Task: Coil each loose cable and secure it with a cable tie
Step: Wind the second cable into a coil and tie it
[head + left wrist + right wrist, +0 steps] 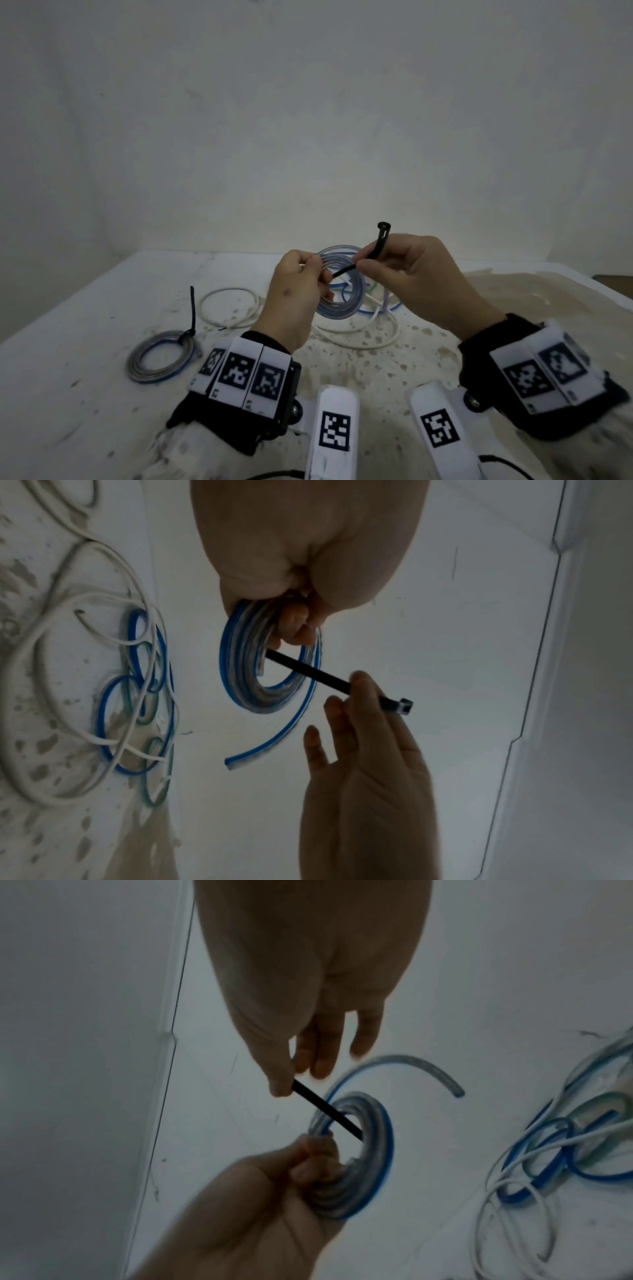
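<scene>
Wrist bands with black-and-white square marker tags point(251, 375) sit nearest; the patterns are coded squares, no readable writing or brand anywhere. Left hand point(294, 294) is clenched round one side of the clear-and-blue coiled cable point(240, 666), lifted above the stained white table point(85, 394); the cable's free tail curves loose below the coil. Right hand point(414, 277) pinches the black plastic cable tie point(371, 255) between thumb and fingertips, other fingers relaxed; tie tip is poked into the coil's centre hole, head end sticking up past the fingers.

Handling guess: cable looks light, springy, smooth, so the loops may fan out if the grip slackens; hold across all the turns right beside where the tie passes. Tie looks stiff but bendy; pinching near the tip should steer it round the bundle to the head.

On the table left, 1 finished grey-blue coil with a black tie point(161, 356), then a thin white cable loop point(229, 306). Behind the hands, a tangle of loose white, blue and green cables point(137, 696) uncoiled. Plain pale wall point(308, 120) farthest.
</scene>
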